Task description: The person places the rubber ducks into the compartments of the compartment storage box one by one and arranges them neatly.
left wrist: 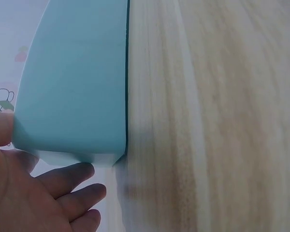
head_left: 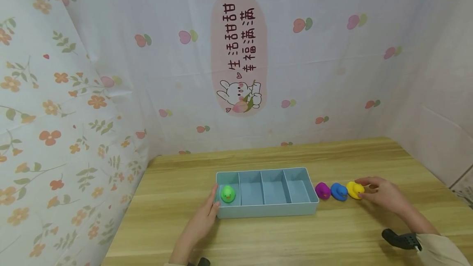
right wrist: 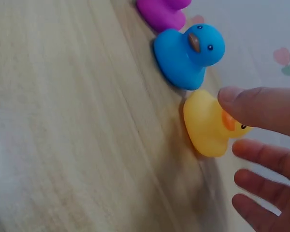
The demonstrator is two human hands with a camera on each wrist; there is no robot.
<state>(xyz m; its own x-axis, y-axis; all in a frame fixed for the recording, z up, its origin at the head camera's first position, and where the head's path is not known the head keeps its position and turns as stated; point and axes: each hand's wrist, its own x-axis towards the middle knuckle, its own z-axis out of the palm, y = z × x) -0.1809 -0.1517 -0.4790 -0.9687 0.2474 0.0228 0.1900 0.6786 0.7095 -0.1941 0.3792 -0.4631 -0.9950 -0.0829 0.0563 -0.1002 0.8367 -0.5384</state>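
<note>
Yellow duck [head_left: 354, 190], right hand [head_left: 386, 195] alongside, fingers apart

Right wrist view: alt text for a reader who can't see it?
A person's right grip at a yellow toy duck, partly overlapping its head; contact unclear. A blue toy duck and, cropped at the top edge, a purple toy duck line up beyond it on a wood-grain tabletop.

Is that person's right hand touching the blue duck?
Apart. The right wrist view shows a narrow gap between the blue duck and the nearest part of the right hand, its thumb tip.
</note>
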